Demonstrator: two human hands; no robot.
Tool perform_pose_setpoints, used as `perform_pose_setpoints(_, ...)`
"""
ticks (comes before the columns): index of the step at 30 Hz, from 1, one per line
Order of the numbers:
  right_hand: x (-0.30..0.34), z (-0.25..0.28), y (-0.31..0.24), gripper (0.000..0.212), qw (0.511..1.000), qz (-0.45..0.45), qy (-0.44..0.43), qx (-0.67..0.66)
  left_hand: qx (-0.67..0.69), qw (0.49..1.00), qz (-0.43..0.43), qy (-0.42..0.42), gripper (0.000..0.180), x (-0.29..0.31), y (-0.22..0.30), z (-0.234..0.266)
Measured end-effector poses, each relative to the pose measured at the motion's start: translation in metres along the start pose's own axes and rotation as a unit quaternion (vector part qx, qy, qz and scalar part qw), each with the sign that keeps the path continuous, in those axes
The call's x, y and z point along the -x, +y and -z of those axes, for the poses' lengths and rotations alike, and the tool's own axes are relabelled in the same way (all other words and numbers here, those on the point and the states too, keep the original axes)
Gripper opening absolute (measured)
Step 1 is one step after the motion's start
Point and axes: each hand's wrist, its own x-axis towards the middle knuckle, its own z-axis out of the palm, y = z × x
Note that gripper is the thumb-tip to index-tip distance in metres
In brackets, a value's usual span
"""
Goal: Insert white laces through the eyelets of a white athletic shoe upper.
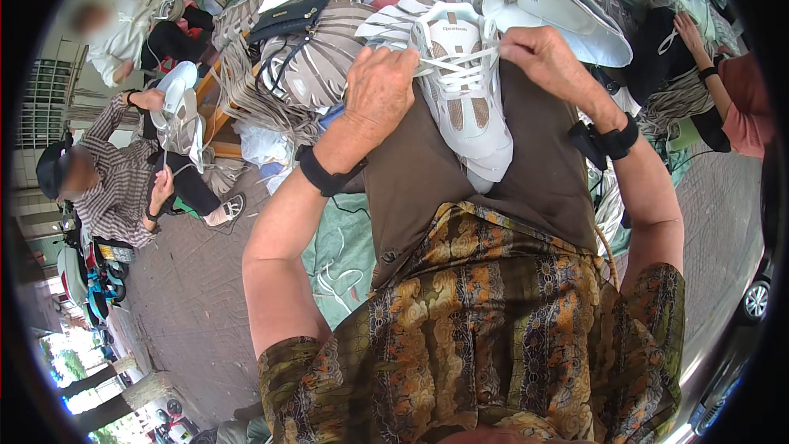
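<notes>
A white and beige sneaker [474, 107] rests between my thighs, its toe pointing toward me and its tongue away from me. White shoelaces [460, 67] cross over its front in several rows. My left hand [383, 89] is closed in a pinch at the shoe's left side, with a lace running from its fingers to the eyelets. On the other side, my right hand [544, 64] pinches another stretch of lace near the shoe's collar. The fingertips of both hands are partly hidden, and the laces between them look drawn out sideways.
Bundles of grey-beige shoe parts [316, 57] and a black pouch [288, 20] lie ahead on the left. White shoe pieces [567, 12] are piled ahead on the right. A person in a striped shirt [115, 173] handles shoes at left; another person's arm [713, 70] reaches in at right.
</notes>
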Motion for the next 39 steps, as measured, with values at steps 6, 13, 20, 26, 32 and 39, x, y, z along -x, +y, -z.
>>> perform_pose_setpoints(6,0.042,0.056,-0.021,0.019,0.993,-0.116,-0.007,0.008,0.159,0.979,0.114,-0.055,0.01,-0.003,0.008,0.006)
perform_pose_setpoints(13,0.089,0.093,-0.032,0.018,0.992,-0.107,0.042,0.045,0.522,0.815,0.212,-0.133,0.017,-0.014,0.009,0.024)
perform_pose_setpoints(20,0.126,0.135,-0.05,0.017,0.983,-0.141,0.088,0.074,0.371,0.895,0.175,-0.172,0.023,-0.011,0.007,0.001)
perform_pose_setpoints(26,0.162,0.199,0.003,0.016,0.956,-0.169,0.196,0.136,0.334,0.923,0.156,-0.113,0.021,-0.015,-0.001,-0.019)
perform_pose_setpoints(32,0.216,0.213,0.148,0.014,0.964,-0.195,0.134,0.117,0.269,0.95,0.133,-0.085,0.025,-0.013,-0.001,-0.025)
perform_pose_setpoints(39,0.136,0.102,0.021,0.018,0.963,-0.079,0.181,0.186,0.159,0.968,0.111,-0.158,0.024,-0.006,-0.014,-0.01)
